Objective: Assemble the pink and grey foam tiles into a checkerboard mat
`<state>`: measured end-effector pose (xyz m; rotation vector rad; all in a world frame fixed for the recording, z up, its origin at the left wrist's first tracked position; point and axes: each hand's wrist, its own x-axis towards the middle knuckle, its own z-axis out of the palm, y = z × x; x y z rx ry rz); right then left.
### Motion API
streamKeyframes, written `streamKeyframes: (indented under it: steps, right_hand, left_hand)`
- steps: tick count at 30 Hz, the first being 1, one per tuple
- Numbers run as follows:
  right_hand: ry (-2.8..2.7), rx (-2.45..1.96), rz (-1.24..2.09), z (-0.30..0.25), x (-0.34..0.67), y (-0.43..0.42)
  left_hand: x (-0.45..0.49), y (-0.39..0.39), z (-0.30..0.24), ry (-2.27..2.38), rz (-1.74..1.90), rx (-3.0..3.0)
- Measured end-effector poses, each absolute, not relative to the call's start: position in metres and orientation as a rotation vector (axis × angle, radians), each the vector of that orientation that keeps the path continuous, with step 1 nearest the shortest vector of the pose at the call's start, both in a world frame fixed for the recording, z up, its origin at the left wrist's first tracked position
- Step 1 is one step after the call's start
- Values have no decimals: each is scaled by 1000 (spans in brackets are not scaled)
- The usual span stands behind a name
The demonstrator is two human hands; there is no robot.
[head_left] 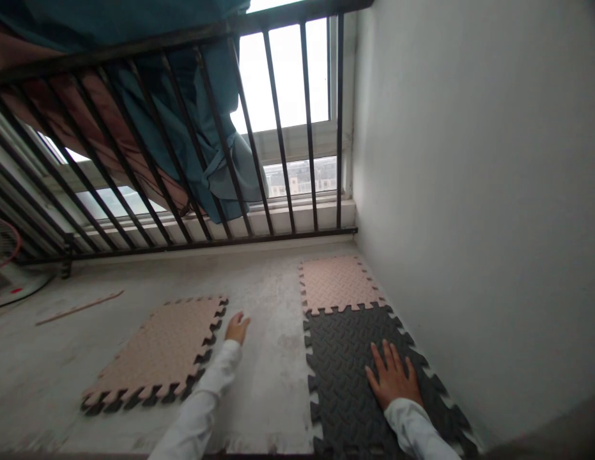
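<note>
My right hand (394,378) lies flat with fingers spread on a dark grey foam floor tile (342,364). That tile meets a smaller-looking pink foam tile (340,281) along its far edge, beside the wall. My left hand (237,328) hovers over or rests on the bare floor, its fingers apart and holding nothing. Just left of it lies a stack of foam tiles (158,345), pink on top, with dark toothed edges showing beneath. Whether the left hand touches the floor, I cannot tell.
A thin pink strip (79,308) lies on the grey floor (268,383) at left. Part of a fan (14,284) stands at the far left. Dark metal railings (278,128) run along the window, with a blue and pink curtain (182,128) behind. A white wall (479,191) borders the right.
</note>
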<state>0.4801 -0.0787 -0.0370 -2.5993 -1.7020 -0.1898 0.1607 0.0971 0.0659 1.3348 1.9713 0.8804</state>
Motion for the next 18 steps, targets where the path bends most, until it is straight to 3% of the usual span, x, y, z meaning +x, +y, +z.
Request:
streamKeyframes:
  steps: [5,9,18]
  right_hand:
    - [-1700,-2616,-83,-34,480,-79]
    - [-1698,-2607,-35,-33,479,-79]
    - [-1694,-2595,-28,-35,481,-80]
  left_hand:
    - [301,122,22,1772,728,1370]
    - [344,136,14,1717,731,1261]
    - [363,158,88,1340,1089,930]
